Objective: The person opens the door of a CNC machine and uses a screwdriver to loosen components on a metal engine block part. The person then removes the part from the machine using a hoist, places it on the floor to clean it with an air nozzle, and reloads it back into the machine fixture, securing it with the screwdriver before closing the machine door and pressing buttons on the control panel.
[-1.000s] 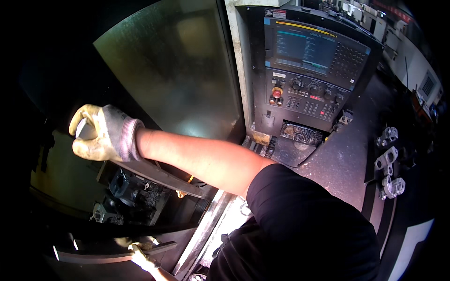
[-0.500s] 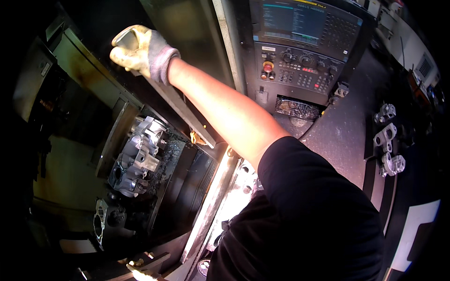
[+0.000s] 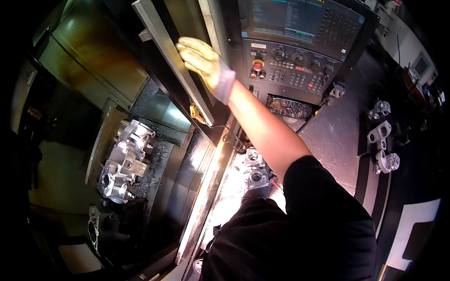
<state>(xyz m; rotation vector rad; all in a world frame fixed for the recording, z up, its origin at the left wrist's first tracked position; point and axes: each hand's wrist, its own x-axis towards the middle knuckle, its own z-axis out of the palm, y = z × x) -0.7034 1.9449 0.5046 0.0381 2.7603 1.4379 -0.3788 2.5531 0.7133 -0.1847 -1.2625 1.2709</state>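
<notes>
My right hand [image 3: 204, 61], in a yellow-coated work glove with a grey cuff, reaches up across the middle of the view. Its fingers are stretched out and hold nothing. They lie close beside the long grey metal bar [image 3: 171, 51] on the edge of a dark machine door; whether they touch it I cannot tell. An orange-yellow scrap [image 3: 197, 114] hangs near the bar's lower end. Inside the machine at left, silver metal castings [image 3: 126, 159] sit on a fixture among metal chips. My left hand is out of view.
A control panel [image 3: 295, 61] with a screen, knobs and a red button stands at upper right. Bright metal parts [image 3: 255, 171] rest just in front of my body. More castings [image 3: 385, 136] stand at far right. A coiled cable [image 3: 229, 138] hangs by the door sill.
My right hand has come off its grip higher up at left, moved right and straightened its fingers. The door bar has shifted, showing more of the machine's inside. My left hand has left the lower edge.
</notes>
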